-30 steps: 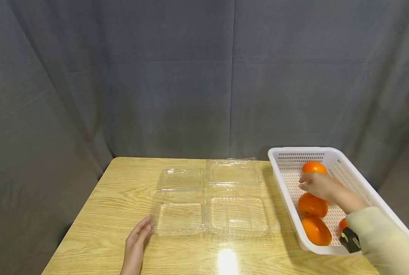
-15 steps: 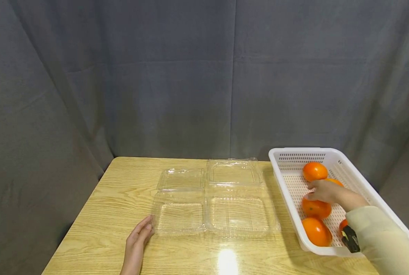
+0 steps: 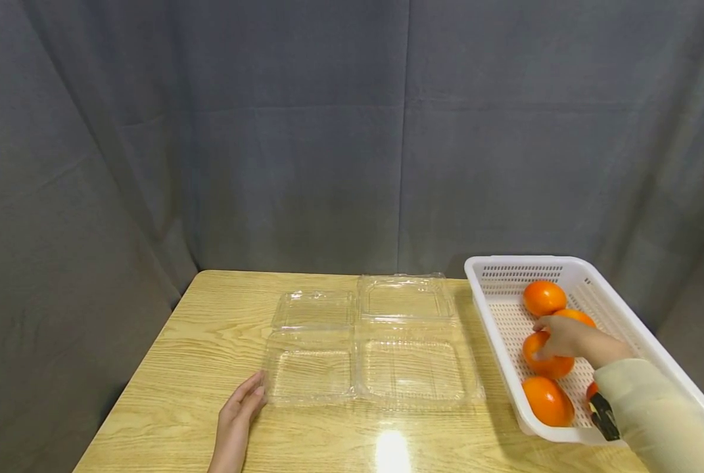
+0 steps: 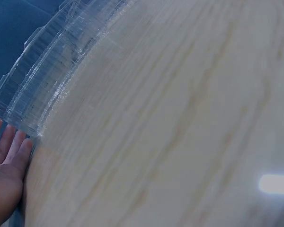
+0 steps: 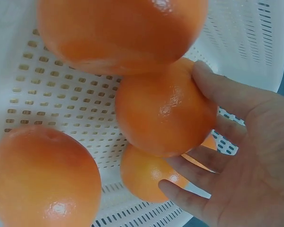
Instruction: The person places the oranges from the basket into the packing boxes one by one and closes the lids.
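My right hand [image 3: 570, 340] reaches into the white basket [image 3: 486, 328] and grips an orange fruit [image 3: 543, 361]. The right wrist view has the thumb and fingers of that hand [image 5: 251, 151] curled round this fruit [image 5: 163, 113], with other orange fruits [image 5: 45, 179] beside it. Relaxed fingers of my left hand [image 3: 238, 420] touch the left edge of the front-left clear plastic container [image 3: 310, 374]. In the left wrist view, the left hand [image 4: 9, 175] lies beside the clear plastic edge [image 4: 42, 94]. To the right is another clear container [image 3: 413, 371].
More orange fruits lie in the basket, one at the back [image 3: 544, 298] and one at the front [image 3: 548, 402]. A black object [image 3: 605, 417] is near the right sleeve. The wooden table [image 3: 210, 328] ends at a grey curtain [image 3: 292, 164].
My right hand has moved toward the front of the basket, away from the rear fruit, and taken hold of a middle fruit, which has shifted slightly. The left hand stays put.
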Demonstrator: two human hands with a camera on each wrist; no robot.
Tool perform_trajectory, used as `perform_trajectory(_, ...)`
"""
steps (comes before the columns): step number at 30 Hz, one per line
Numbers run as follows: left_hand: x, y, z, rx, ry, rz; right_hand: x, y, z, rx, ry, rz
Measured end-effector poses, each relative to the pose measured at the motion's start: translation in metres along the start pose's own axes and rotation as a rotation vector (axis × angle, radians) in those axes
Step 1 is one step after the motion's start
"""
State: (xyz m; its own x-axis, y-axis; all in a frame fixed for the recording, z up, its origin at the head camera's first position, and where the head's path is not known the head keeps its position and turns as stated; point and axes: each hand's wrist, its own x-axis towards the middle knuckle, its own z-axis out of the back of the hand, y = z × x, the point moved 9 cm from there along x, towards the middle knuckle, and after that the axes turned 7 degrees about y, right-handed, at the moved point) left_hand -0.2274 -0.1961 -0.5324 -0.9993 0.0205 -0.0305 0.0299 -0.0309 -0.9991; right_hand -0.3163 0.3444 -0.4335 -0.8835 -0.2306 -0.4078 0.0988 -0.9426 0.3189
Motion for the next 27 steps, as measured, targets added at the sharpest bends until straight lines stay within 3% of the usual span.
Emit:
perform_trajectory(15, 0.000, 0.002, 0.001, 0.013, 0.000, 0.003, -0.001, 0.000, -0.004, 0.020, 0.030, -0.019)
perform_trajectory(27, 0.000, -0.002, 0.000, 0.022, -0.010, -0.009, -0.008, -0.003, 0.010, 0.026, -0.059, 0.001)
